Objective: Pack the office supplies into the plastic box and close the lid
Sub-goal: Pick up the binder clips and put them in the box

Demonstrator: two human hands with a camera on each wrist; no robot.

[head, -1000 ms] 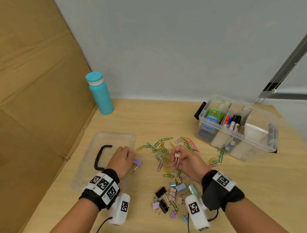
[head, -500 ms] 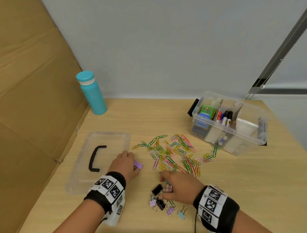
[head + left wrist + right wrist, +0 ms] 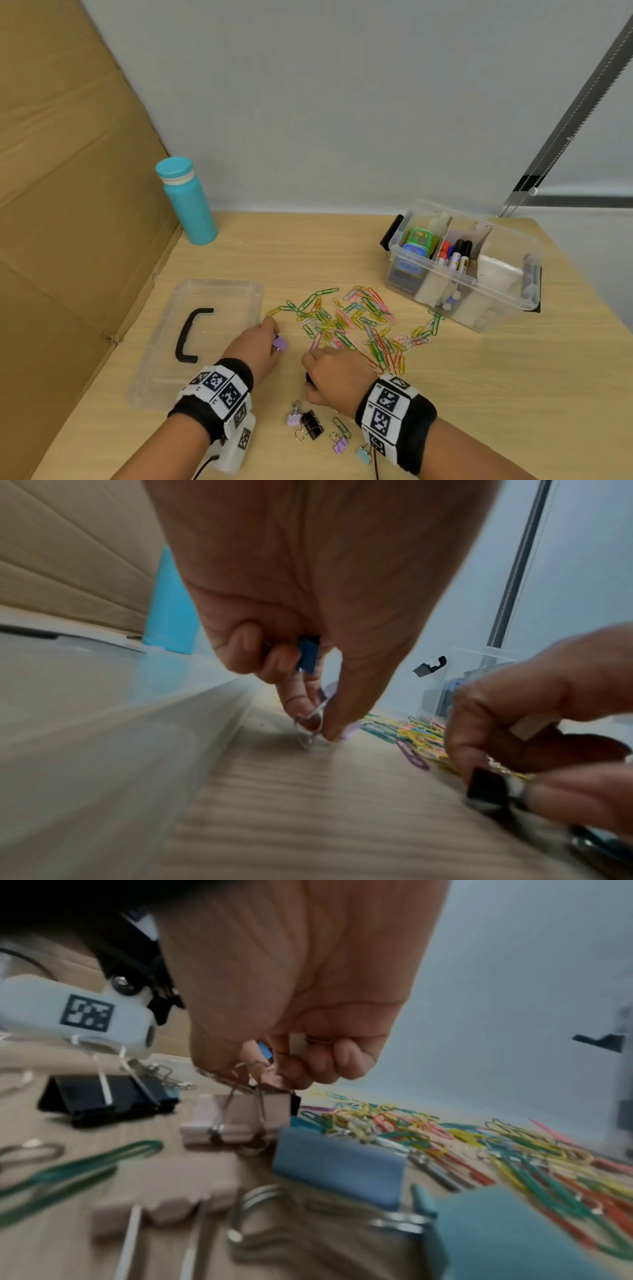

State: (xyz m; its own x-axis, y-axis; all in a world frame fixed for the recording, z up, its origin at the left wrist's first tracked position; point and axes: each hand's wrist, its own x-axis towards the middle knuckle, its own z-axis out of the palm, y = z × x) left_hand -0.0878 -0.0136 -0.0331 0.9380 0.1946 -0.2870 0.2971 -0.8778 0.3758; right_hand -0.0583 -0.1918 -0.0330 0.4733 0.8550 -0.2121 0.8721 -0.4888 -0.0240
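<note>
Clear plastic box (image 3: 486, 291) sits open far right on table, clear lid (image 3: 164, 342) at left; left hand (image 3: 255, 346) pinches small purple binder clip (image 3: 280, 342); right hand (image 3: 337, 380) curled around several binder clips.

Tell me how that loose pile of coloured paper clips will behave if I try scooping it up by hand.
The paper clips are thin wire loops lying tangled, so some would likely lift in linked clumps. They lie flat on the smooth table, so strays probably slide rather than lift. They look light, so expect several grabs.
</note>
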